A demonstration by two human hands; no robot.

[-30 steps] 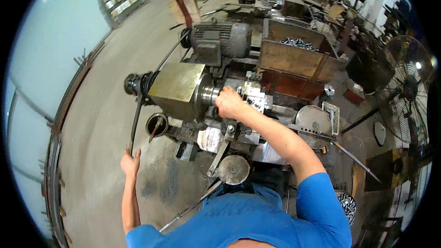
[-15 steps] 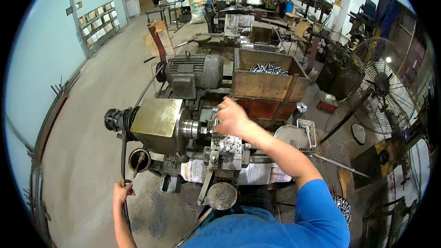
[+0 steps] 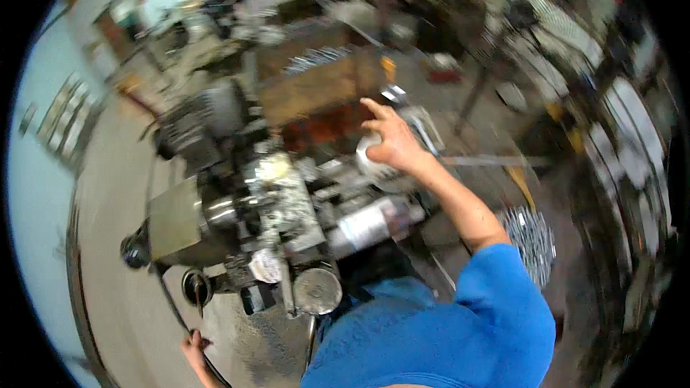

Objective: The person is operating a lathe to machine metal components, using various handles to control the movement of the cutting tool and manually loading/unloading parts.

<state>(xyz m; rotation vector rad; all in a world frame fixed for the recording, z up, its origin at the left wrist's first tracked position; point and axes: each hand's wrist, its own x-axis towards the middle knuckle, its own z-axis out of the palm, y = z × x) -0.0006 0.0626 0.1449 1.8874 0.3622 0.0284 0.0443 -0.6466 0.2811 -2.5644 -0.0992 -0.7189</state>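
I stand at a small metal lathe [image 3: 277, 205]; the picture is motion-blurred. My right hand [image 3: 392, 142] hovers with fingers apart over a round grey plate [image 3: 370, 169] at the machine's right end, and I cannot make out anything in it. My left hand [image 3: 194, 348] is low at the lower edge, closed around a long dark lever [image 3: 169, 294] that runs down from the machine's left end. My blue sleeve [image 3: 503, 294] fills the lower right.
A rusty open bin [image 3: 323, 90] holding several metal parts stands behind the lathe, with a grey motor [image 3: 201, 126] to its left. A round handwheel [image 3: 317, 291] faces me. Shiny metal pieces [image 3: 533, 236] lie heaped on the floor at right. Cluttered benches line the back.
My right hand has left the lathe's chuck area and swung right, over the round plate. The view has tilted and blurred. My left hand stays low on the lever.
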